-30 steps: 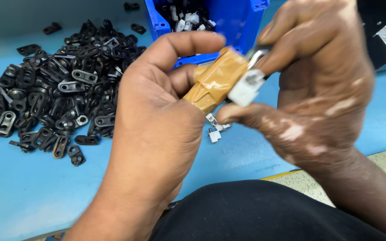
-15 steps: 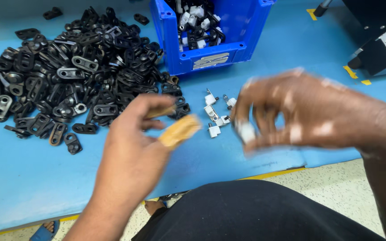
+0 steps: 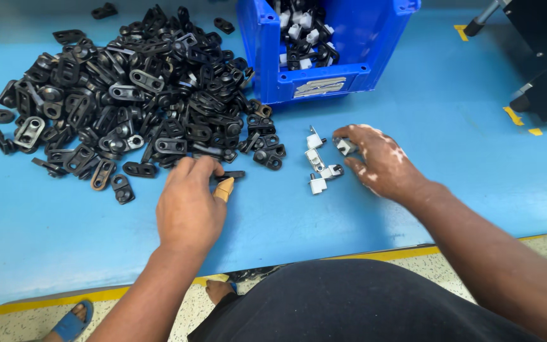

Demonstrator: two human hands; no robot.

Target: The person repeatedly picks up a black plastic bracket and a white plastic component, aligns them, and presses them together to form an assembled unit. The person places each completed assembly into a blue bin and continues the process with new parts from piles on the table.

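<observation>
My left hand (image 3: pixel 188 206) lies palm down at the near edge of a large pile of black plastic parts (image 3: pixel 140 95). Its thumb wears a tan wrap, and thumb and fingers pinch one black part (image 3: pixel 231 175) on the table. My right hand (image 3: pixel 381 161) rests to the right, its fingertips closed on a small white clip (image 3: pixel 344 146). Several more white clips (image 3: pixel 316 159) lie loose between my hands on the blue table (image 3: pixel 451 126).
A blue bin (image 3: pixel 324 82) holding black and white pieces stands behind the clips. A black machine (image 3: pixel 542 57) sits at the far right. Yellow tape marks (image 3: pixel 514 116) lie near it. The table's front edge (image 3: pixel 349 256) runs above my lap.
Both hands have dropped from in front of the camera to the table and moved apart. The left went to the black pile's edge, the right to the loose white clips.
</observation>
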